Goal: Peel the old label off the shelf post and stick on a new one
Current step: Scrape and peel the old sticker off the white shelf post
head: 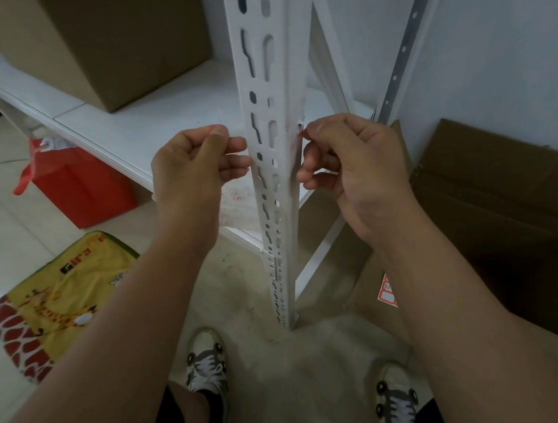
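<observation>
Torn white-and-red old label point(300, 129) clinging to the right edge of the white slotted shelf post point(264, 118), level with both hands; right hand point(351, 161) curled, thumb and forefinger pinching at that scrap. Left hand point(196, 164) just left of the post, fingers curled with thumb tip against forefinger, whether on a sliver of paper cannot be told. Further out: white shelf board point(148, 121) carrying a cardboard box point(114, 40), red bag point(76, 185) and giraffe-print mat point(62, 297) on the floor, flattened cardboard point(506, 208) at right with a red-bordered label sheet point(386, 292) on it
</observation>
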